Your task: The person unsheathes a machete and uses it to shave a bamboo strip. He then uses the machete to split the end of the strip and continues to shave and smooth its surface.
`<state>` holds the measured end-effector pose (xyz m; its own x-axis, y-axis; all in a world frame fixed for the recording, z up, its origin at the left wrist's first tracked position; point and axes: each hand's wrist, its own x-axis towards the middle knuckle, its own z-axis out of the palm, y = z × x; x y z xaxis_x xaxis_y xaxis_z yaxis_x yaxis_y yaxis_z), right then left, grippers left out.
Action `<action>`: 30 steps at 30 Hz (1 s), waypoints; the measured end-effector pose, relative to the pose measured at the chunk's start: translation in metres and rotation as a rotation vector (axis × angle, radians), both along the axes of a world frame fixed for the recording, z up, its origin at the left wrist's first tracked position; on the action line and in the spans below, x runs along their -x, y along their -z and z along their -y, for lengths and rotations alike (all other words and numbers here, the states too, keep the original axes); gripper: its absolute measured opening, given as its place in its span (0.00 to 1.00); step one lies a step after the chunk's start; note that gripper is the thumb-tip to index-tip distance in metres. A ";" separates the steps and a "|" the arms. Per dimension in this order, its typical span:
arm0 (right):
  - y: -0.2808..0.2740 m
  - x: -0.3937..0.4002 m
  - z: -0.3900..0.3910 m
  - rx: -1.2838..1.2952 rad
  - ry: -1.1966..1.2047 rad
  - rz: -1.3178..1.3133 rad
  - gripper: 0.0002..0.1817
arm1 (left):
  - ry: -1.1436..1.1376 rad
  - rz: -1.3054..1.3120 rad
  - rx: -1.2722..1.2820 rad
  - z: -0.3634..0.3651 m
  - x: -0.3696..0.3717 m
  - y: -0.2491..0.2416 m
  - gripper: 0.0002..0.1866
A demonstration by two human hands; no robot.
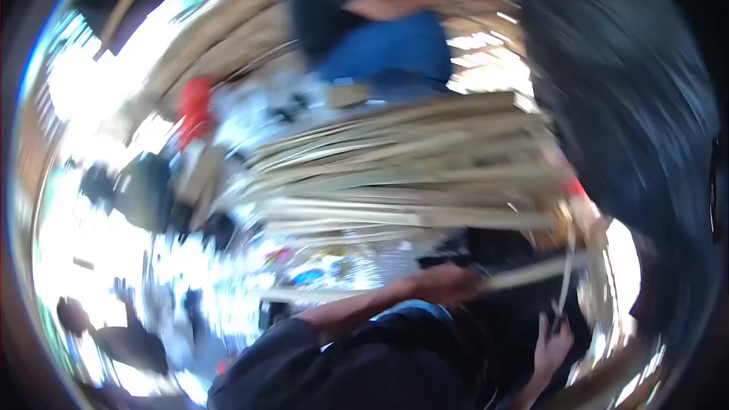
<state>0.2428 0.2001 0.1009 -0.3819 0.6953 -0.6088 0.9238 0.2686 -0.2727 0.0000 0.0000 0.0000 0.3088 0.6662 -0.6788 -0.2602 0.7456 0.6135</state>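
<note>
My left hand reaches across from the left, its fingers wrapped round a long pale wooden strip. That strip runs on to the right, and a pale length in line with it shows left of my forearm. Lower right, my right hand is closed on the dark handle of what looks like a knife. Its thin pale blade points up and crosses the strip's right end. Motion blur hides fine detail of both hands.
A large bundle of pale strips lies ahead of me. Beyond it sits another person in blue trousers. A red object stands at upper left. Dark sheeting hangs at right. Colourful litter lies left of my arm.
</note>
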 end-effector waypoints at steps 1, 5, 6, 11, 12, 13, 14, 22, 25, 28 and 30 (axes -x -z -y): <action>0.017 -0.002 -0.025 0.035 0.033 -0.096 0.19 | -0.056 -0.127 -0.126 -0.014 -0.025 0.023 0.16; 0.197 0.211 -0.014 -0.039 -0.050 -0.589 0.19 | -0.040 -0.752 -0.312 0.008 0.193 0.087 0.20; 0.206 0.225 -0.024 -0.036 -0.104 -0.626 0.19 | -0.082 -0.895 -0.306 0.004 0.194 0.086 0.19; 0.215 0.262 -0.057 -0.254 -0.268 -0.783 0.19 | -0.124 -1.022 -0.437 -0.015 0.212 0.158 0.20; 0.218 0.265 -0.059 -0.242 -0.271 -0.792 0.18 | -0.138 -1.039 -0.473 -0.014 0.212 0.157 0.20; 0.220 0.267 -0.060 -0.246 -0.276 -0.796 0.18 | -0.152 -1.049 -0.508 -0.014 0.212 0.156 0.21; 0.221 0.268 -0.059 -0.285 -0.318 -0.833 0.18 | -0.120 -1.031 -0.488 -0.016 0.214 0.155 0.20; 0.247 0.253 -0.056 -0.219 -0.247 -0.742 0.24 | -0.189 -1.021 -0.516 -0.054 0.220 0.158 0.19; 0.269 0.246 -0.059 -0.186 -0.190 -0.808 0.30 | -0.201 -1.035 -0.534 -0.071 0.213 0.145 0.18; 0.273 0.236 -0.060 -0.137 -0.038 -0.701 0.36 | -0.191 -1.043 -0.529 -0.089 0.200 0.141 0.18; 0.275 0.233 -0.059 -0.119 0.047 -0.555 0.38 | -0.192 -1.064 -0.524 -0.102 0.190 0.158 0.18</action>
<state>0.0100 0.2595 -0.1741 -0.5888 0.7710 -0.2425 0.6627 0.2888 -0.6910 -0.1898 0.1022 -0.1577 -0.3765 0.9114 -0.1661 0.4813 0.3456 0.8055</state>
